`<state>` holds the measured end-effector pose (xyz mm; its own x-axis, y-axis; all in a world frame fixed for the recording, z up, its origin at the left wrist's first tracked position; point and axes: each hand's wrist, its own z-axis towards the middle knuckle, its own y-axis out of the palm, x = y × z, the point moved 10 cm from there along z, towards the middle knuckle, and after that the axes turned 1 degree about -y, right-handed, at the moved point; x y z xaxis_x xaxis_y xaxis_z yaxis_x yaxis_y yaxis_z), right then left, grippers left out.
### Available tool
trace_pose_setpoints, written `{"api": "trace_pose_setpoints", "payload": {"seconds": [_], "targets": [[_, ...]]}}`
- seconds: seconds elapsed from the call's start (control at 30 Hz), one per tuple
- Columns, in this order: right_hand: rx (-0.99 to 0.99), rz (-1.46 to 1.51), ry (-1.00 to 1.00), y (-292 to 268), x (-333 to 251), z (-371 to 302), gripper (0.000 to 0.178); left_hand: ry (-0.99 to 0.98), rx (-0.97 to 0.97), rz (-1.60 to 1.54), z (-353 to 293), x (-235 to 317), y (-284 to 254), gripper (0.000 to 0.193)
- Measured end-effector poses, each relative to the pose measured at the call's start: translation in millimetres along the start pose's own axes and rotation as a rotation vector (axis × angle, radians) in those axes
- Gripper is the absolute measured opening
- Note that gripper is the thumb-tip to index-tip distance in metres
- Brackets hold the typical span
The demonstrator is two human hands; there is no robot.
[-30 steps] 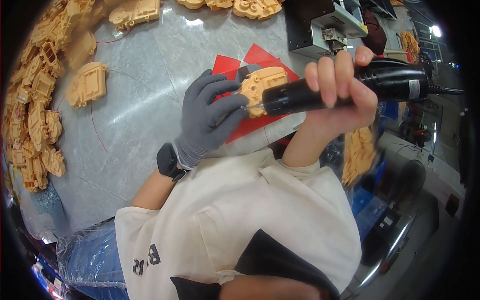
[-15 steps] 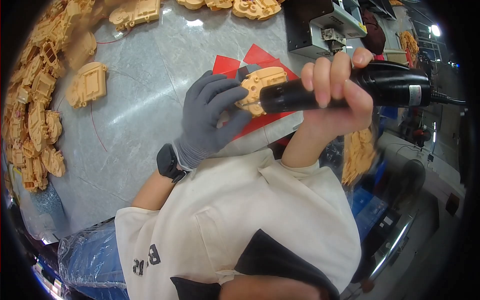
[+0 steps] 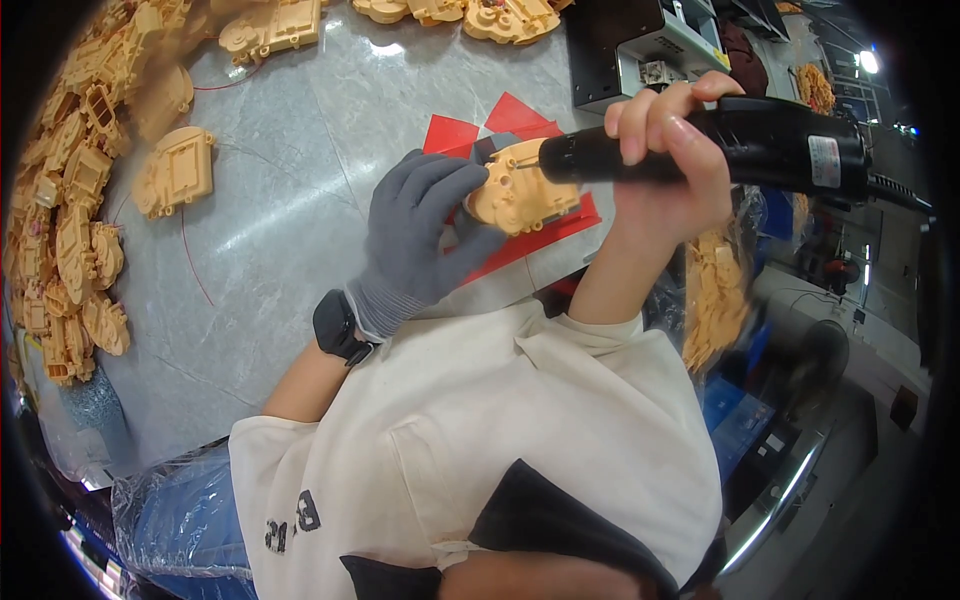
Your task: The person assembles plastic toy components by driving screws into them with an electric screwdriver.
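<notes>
My left hand (image 3: 420,225), in a grey glove, grips the left end of a tan plastic housing (image 3: 525,195) between thumb and fingers. Beneath the housing lie red pieces (image 3: 453,133) on the grey table. My bare right hand (image 3: 675,150) is wrapped round a black electric screwdriver (image 3: 770,150), held nearly level with its cord running off to the right. The thin bit of the screwdriver points left and meets the upper part of the housing near a small hole. Whether it sits in a screw is too small to tell.
A heap of tan housings (image 3: 75,220) fills the table's left side, with one single housing (image 3: 175,172) beside it. More housings (image 3: 510,18) lie along the far edge. A black and silver machine (image 3: 650,45) stands at the far right. Bagged tan parts (image 3: 715,300) are at my right.
The screwdriver has shifted away from me, from the housing's near edge to its upper part. My left hand stays on the housing, of which more now shows.
</notes>
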<state>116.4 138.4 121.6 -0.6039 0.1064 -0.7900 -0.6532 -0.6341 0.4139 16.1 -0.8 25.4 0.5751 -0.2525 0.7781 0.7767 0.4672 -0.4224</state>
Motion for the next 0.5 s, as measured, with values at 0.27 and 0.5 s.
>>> {"api": "trace_pose_setpoints", "payload": {"seconds": [0.27,0.5], "targets": [[-0.025,-0.075,0.093,-0.8,11.3,-1.0,0.035,0.002,0.003,0.020,-1.3,-2.0,0.2,0.056],[-0.008,-0.093,0.080,-1.3,5.5,0.0,0.034,0.013,-0.012,0.007,-0.3,-0.2,1.7,0.056]]}}
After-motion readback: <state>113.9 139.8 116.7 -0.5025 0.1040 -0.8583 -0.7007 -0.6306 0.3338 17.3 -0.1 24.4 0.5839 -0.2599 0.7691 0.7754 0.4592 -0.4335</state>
